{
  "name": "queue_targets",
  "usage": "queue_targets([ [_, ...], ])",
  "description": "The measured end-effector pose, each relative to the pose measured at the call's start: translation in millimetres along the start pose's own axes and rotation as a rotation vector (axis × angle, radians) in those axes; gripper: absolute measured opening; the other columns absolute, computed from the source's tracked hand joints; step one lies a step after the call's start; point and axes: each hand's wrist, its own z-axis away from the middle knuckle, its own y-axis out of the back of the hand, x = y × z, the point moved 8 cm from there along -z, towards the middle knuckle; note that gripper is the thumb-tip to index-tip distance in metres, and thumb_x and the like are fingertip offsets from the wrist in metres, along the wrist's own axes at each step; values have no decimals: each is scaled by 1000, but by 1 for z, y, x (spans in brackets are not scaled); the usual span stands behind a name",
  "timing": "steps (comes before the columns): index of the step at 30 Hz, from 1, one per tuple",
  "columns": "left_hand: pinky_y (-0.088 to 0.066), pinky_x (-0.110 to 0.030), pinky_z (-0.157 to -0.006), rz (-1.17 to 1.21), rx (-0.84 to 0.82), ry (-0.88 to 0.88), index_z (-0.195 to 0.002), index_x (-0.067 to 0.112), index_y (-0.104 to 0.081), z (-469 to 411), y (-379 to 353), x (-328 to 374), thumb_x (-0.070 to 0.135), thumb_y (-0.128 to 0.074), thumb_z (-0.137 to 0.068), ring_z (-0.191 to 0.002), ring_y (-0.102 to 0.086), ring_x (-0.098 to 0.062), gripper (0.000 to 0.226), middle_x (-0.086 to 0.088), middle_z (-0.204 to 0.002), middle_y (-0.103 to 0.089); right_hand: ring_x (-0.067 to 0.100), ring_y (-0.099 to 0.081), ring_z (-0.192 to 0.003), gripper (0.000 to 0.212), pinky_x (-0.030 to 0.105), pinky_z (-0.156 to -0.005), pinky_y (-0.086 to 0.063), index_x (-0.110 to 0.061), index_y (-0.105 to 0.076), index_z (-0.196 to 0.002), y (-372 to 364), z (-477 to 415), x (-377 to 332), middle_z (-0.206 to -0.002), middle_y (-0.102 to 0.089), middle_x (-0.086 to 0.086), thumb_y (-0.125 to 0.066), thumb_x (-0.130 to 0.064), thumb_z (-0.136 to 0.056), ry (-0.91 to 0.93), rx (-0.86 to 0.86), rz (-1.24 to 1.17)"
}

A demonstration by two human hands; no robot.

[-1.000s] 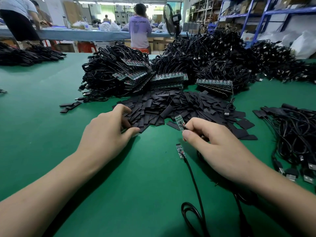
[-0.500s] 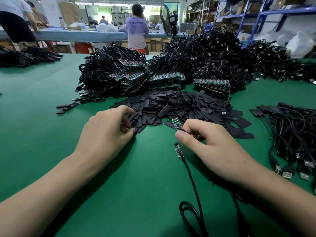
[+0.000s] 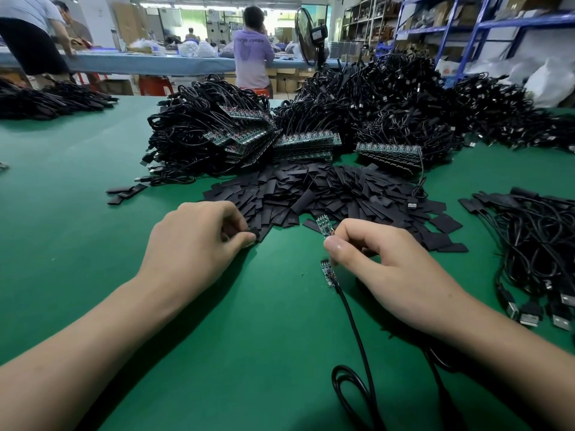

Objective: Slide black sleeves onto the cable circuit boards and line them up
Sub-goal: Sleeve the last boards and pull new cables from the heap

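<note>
The left hand (image 3: 199, 244) lies knuckles up at the near edge of the pile of black sleeves (image 3: 326, 194), its fingers curled under and its thumb and forefinger pinching one black sleeve (image 3: 232, 229) that sits right at the pile's rim, mostly hidden by the fingers. Just across a gap of bare green desk (image 3: 93, 244), the right hand (image 3: 389, 262) is curled too, thumb and forefinger clamped on the cable end of a small green circuit board (image 3: 323, 224), which sticks up and away from the fingertips, tilted toward the pile and not yet sleeved. A second circuit board (image 3: 328, 272) lies flat on the desk just below the right thumb, bare as well, and its black cable (image 3: 351, 321) runs toward the viewer and ends in a loop near the bottom edge. The two hands are near each other but apart. Behind the sleeves stand rows of stacked boards (image 3: 306, 144) with their leads heaped in large black cable mounds (image 3: 389, 98). At the right edge lies a separate cable bundle (image 3: 544, 244) with USB plugs (image 3: 529, 315) toward the viewer. A few loose sleeves (image 3: 124, 194) lie apart at the left. Far back are a standing fan (image 3: 308, 35), blue shelving (image 3: 466, 29) and a person in a lilac top (image 3: 252, 57) at another bench.
</note>
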Motion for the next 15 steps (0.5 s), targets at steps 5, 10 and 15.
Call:
queue_targets([
  [5,-51,-19,-62,414,-42,-99,-76,31,-72,6,0,24,34,-86,-78,-63,-64,-1,14,16,-68,-69,28,-57,-75,27,44,-77,-47,-23,-67,-87,0,0,2,-76,-61,10,-57,-45,-99,-32,-12,-27],
  [10,-54,-23,-67,937,-254,-112,-84,19,-76,20,-14,53,33,-81,-70,-67,-68,-15,21,-3,-74,-73,21,-44,-64,41,47,-65,-42,-12,-65,-89,-4,-1,0,-73,-53,17,-57,-52,-94,-36,-38,-74],
  [15,-52,-20,-69,843,-197,-247,-89,21,-78,28,-8,67,37,-81,-71,-69,-68,-11,24,2,-75,-73,6,-36,-58,32,33,-57,-29,-16,-66,-83,-7,-1,6,-62,-43,-7,-61,-47,-89,-66,-33,-196],
])
